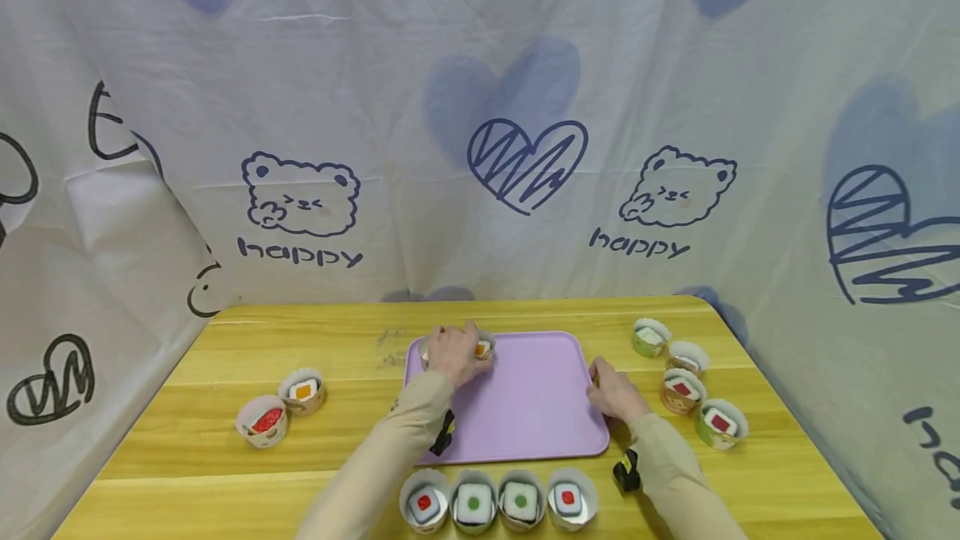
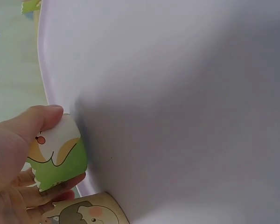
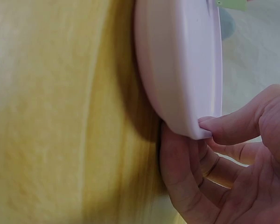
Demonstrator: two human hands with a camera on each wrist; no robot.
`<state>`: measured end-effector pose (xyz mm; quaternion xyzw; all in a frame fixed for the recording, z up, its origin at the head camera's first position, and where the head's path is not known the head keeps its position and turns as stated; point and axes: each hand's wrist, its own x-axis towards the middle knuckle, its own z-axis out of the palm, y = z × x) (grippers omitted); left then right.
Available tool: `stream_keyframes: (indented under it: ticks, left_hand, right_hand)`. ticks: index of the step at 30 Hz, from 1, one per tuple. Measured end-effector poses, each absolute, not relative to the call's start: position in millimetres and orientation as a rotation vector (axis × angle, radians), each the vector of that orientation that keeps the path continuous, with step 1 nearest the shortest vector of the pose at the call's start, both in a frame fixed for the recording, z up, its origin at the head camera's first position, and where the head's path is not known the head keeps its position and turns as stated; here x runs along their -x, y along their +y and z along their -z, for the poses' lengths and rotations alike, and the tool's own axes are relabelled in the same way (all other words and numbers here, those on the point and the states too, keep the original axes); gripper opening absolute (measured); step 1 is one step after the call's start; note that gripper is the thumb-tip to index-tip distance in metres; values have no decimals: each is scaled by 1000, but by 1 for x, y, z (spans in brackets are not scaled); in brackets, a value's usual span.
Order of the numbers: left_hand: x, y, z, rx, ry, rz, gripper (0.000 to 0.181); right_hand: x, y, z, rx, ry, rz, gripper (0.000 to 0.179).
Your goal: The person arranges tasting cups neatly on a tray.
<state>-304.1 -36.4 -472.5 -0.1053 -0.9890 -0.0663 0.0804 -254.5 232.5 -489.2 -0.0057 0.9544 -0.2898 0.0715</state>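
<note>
Green-and-white cup (image 2: 65,161) sits pinched in the left hand (image 2: 9,163).

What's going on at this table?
A person's left hand holds a green-and-white paper cup at the far-left corner of a lilac tray, with a tan cup close beside it. The right hand grips the tray's right rim, thumb on top. More filled cups stand on the table around the tray: a front row of four, a pair on the left and four on the right.
</note>
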Motion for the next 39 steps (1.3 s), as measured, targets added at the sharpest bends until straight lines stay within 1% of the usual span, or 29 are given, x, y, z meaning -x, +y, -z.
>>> stream_keyframes:
  ticks: [2,10,15,20,26,30,33,39]
  left_hand:
    - [304,-36,473,307,-2971,213,58]
    - [305,-36,476,301,-3012,282,71]
    - [304,-35,476,293,-3026,270,70]
    - [303,-34,475,285,-3032,263,64]
    - [302,-36,474,291,-3039,282,67]
    - [302,-39,473,307,-3030,345,63]
    - [301,-42,472,316,-3025,385,64]
    - [297,-50,470,383,-2999,429,74]
  right_hand:
    - [254,233,489,13,2868,865,12]
    - [256,233,490,21,2880,844,13]
    - [255,232,489,19,2879,845,13]
    - [255,232,489,20,2883,840,13]
    - [255,232,490,14,2881,839,13]
    - [256,232,491,17,2879,846,12]
    - [256,232,491,18,2880,847,12]
    - [256,232,492,15,2888,834,12]
